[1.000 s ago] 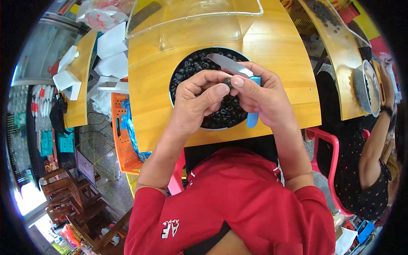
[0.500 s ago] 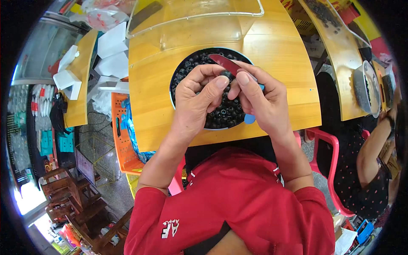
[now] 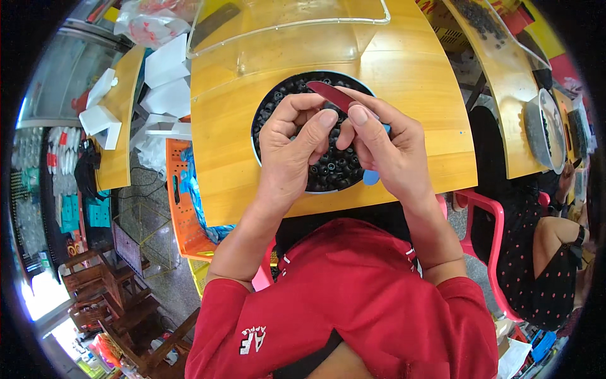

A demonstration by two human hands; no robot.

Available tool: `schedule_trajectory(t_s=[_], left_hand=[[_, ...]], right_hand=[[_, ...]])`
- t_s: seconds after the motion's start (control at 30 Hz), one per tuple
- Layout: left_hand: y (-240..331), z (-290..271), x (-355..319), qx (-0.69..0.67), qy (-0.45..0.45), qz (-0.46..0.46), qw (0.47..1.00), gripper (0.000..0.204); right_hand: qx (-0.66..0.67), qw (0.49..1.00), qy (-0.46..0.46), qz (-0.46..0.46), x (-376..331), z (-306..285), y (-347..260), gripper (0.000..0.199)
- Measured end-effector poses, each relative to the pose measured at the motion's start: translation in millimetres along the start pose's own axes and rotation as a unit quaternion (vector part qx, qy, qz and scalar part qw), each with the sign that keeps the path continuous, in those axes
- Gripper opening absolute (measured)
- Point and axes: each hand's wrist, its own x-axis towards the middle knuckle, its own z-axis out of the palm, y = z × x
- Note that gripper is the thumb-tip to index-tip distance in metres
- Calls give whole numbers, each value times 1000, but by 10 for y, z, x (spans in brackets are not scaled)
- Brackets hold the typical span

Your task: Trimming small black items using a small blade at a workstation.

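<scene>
My right hand (image 3: pixel 388 148) is closed round a small knife, whose dark red blade (image 3: pixel 331 95) points up and to the left across the space between my hands. Facing it, my left hand (image 3: pixel 291 142) is closed in a pinch, with a small black piece partly hidden at its fingertips. Both hands are above a round bowl (image 3: pixel 255 136) full of small black pieces (image 3: pixel 334 169), several showing ring-like openings. Beside my right palm a blue rounded part (image 3: pixel 371 177) sticks out at the bowl's edge; what it belongs to is hidden.
The bowl stands on a yellow wooden table (image 3: pixel 429 126). Behind it is a clear plastic bin (image 3: pixel 290 47). An orange crate (image 3: pixel 183 208) is to the left of the table. To the right, a person sits by a pink chair (image 3: pixel 492 252), near another table with a clear bowl (image 3: pixel 544 132).
My hands stay almost in place; the blade has shifted slightly and the black piece between my fingers shows less. The person at the right has moved an arm.
</scene>
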Motion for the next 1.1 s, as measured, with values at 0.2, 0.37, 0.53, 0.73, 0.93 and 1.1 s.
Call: schedule_trajectory(t_s=[0.2,0.37,0.53,0.73,0.93,1.1], left_hand=[[-59,9,-26,-62,5,19,998,20],[-87,-11,-35,-135,8,20,991,20],[-106,-45,-17,-160,-28,11,987,21],[-104,-36,-20,-128,-6,5,992,22],[-111,33,-53,-94,9,32,995,21],[-138,-18,-54,-160,-26,15,987,22]], right_hand=[[-38,998,6,-51,3,26,40,31],[14,1000,-15,-17,20,28,0,29],[23,1000,-20,-5,32,9,4,29],[81,996,-14,31,-4,7,-93,30],[65,998,-6,21,-2,27,-52,32],[70,997,-21,31,2,36,-66,32]])
